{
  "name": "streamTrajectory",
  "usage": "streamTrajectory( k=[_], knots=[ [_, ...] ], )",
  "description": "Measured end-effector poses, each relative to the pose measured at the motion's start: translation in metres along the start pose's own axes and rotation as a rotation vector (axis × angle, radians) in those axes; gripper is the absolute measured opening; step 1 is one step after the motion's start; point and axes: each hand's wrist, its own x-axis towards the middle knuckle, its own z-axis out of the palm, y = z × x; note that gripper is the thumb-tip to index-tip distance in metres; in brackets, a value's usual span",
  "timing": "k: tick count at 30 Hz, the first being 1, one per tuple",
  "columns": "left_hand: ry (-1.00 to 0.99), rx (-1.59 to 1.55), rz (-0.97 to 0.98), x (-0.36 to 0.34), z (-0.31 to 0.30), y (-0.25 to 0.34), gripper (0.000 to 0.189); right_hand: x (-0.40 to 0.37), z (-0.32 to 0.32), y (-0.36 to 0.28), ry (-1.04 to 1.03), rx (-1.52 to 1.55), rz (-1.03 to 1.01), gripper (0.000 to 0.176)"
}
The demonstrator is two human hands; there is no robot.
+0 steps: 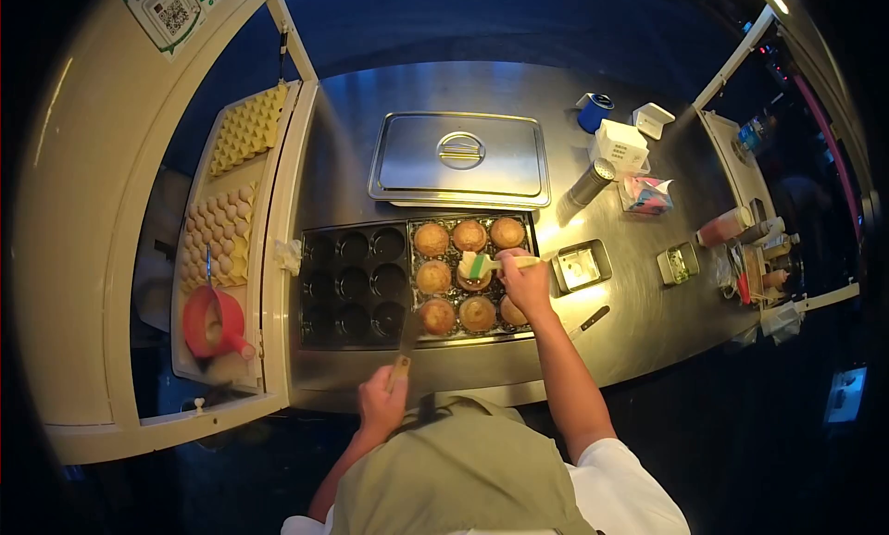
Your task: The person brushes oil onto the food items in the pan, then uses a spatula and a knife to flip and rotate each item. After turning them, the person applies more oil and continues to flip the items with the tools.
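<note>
My right hand [524, 280] is closed round the handle of a brush [477, 265], whose pale bristles and green band lie over the middle round cake of the right-hand mould. Round browned cakes [477, 314] fill the cups of that mould, and the one at its lower right is partly behind my right hand and wrist. My left hand [382, 398] grips the wooden handle of a spatula [402, 364], its thin blade pointing up along the seam between the two moulds. The left mould [353, 285] shows dark, empty cups.
A lidded steel tray [460, 160] sits behind the moulds. To the right are a steel container [582, 266], a knife [590, 322], a shaker [589, 185], a white box [619, 146] and bottles [725, 227]. Eggs [220, 222] and a red funnel [211, 322] stand left.
</note>
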Motion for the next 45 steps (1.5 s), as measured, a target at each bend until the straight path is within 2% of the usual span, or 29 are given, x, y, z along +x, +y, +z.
streamTrajectory(
  k=[1, 3, 4, 5, 8, 9, 11, 12, 13, 15, 16, 17, 19, 23, 24, 28, 30, 31, 33, 35, 37, 41, 43, 45],
  knots=[
    [-0.001, 0.013, 0.015, -0.001, 0.000, 0.001, 0.024, 0.004, 0.002, 0.003, -0.001, 0.000, -0.001, 0.027],
    [0.018, 0.025, 0.052, -0.002, -0.001, 0.003, 0.024, 0.012, 0.008, 0.007, 0.081, -0.383, 0.027, 0.026],
    [0.036, 0.035, 0.090, -0.001, -0.001, 0.004, 0.025, 0.015, 0.009, 0.011, 0.128, -0.410, -0.041, 0.025],
    [0.046, 0.036, 0.081, -0.001, -0.002, 0.002, 0.025, 0.015, 0.016, 0.015, 0.115, -0.409, -0.046, 0.025],
    [0.058, 0.014, 0.092, -0.002, -0.003, -0.003, 0.025, 0.005, 0.034, -0.010, -0.183, -0.365, -0.268, 0.024],
    [0.054, 0.012, 0.070, -0.002, -0.004, -0.003, 0.025, 0.002, 0.042, -0.012, -0.181, -0.367, -0.268, 0.024],
    [0.054, 0.008, 0.048, -0.003, -0.005, -0.002, 0.025, -0.005, 0.055, -0.016, -0.262, -0.194, -0.427, 0.023],
    [0.059, 0.007, 0.043, -0.004, -0.006, -0.001, 0.025, -0.005, 0.056, -0.020, -0.293, -0.130, -0.302, 0.023],
    [0.068, 0.005, 0.037, -0.004, -0.008, -0.001, 0.024, -0.001, 0.053, -0.025, -0.296, -0.128, -0.309, 0.023],
    [0.092, -0.012, 0.026, -0.005, -0.009, -0.007, 0.024, 0.007, 0.040, -0.044, -0.221, -0.508, -0.245, 0.025],
    [0.101, -0.028, 0.014, -0.006, -0.010, -0.007, 0.024, 0.003, 0.033, -0.070, -0.195, -0.621, -0.340, 0.027],
    [0.103, -0.029, 0.010, -0.008, -0.012, -0.007, 0.024, 0.013, 0.040, -0.062, -0.199, -0.622, -0.341, 0.027],
    [0.068, -0.067, -0.099, -0.008, -0.017, 0.001, 0.023, 0.040, 0.060, -0.035, -0.189, -0.309, -0.472, 0.027],
    [0.106, -0.033, -0.025, -0.009, -0.015, -0.009, 0.024, 0.054, 0.090, -0.041, -0.097, -0.249, -0.652, 0.029],
    [0.111, -0.025, 0.003, -0.008, -0.015, -0.008, 0.024, 0.069, 0.093, -0.036, -0.169, -0.183, -0.401, 0.029],
    [0.149, -0.025, 0.008, -0.009, -0.022, -0.008, 0.024, 0.117, 0.074, 0.015, -0.194, -0.399, -0.325, 0.029],
    [0.143, -0.036, -0.036, -0.010, -0.025, -0.018, 0.024, 0.133, 0.050, 0.036, -0.045, -0.413, -0.338, 0.030],
    [0.137, -0.047, -0.077, -0.009, -0.025, -0.019, 0.024, 0.137, 0.040, 0.039, -0.040, -0.419, -0.334, 0.030],
    [0.134, -0.072, -0.061, -0.008, -0.023, -0.015, 0.024, 0.144, 0.021, 0.049, 0.038, -0.393, -0.115, 0.031],
    [0.129, -0.095, -0.044, -0.006, -0.020, -0.013, 0.023, 0.149, 0.003, 0.061, 0.112, -0.426, -0.158, 0.030],
    [0.095, -0.082, -0.039, -0.003, -0.017, -0.012, 0.023, 0.149, -0.015, 0.066, 0.101, -0.229, -0.054, 0.029],
    [0.040, -0.057, -0.021, 0.001, -0.016, -0.007, 0.024, 0.142, -0.040, 0.068, 0.299, -0.354, -0.069, 0.029],
    [0.052, -0.046, 0.011, 0.000, -0.016, -0.006, 0.023, 0.121, -0.054, 0.051, 0.258, -0.279, -0.057, 0.030],
    [0.039, -0.037, -0.010, 0.000, -0.018, -0.002, 0.023, 0.113, -0.066, 0.047, 0.213, -0.392, 0.003, 0.032]
  ],
)
